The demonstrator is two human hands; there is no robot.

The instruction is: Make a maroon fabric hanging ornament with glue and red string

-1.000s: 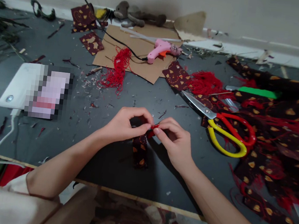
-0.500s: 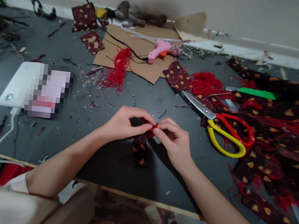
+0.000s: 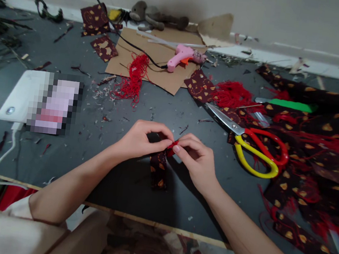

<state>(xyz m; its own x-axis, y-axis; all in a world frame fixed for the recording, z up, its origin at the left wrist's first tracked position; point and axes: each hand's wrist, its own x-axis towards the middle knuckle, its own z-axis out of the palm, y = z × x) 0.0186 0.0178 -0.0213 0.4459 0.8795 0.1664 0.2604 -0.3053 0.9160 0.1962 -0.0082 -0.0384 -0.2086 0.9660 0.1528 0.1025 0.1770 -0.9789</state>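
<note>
Near the middle of the head view, my left hand [image 3: 145, 140] and my right hand [image 3: 196, 158] meet with their fingertips almost touching. Both pinch a small red piece [image 3: 172, 147], one from each side; its exact shape is partly hidden by the fingers. Beneath my left fingertips hangs a dark patterned fabric strip [image 3: 158, 170] with gold motifs, its upper end hidden behind the fingers. To the right of my right hand lie large scissors [image 3: 233, 127] with one red and one yellow handle.
A pink glue gun [image 3: 180, 57] rests on brown cardboard [image 3: 160, 75] at the back, beside red threads [image 3: 137, 76]. On the left are a white device [image 3: 22, 94] and a phone [image 3: 57, 106]. Dark patterned fabric [image 3: 327, 161] is heaped at the right.
Both hands keep nearly the same place and pinch. Slightly more of the red piece shows between the fingertips.
</note>
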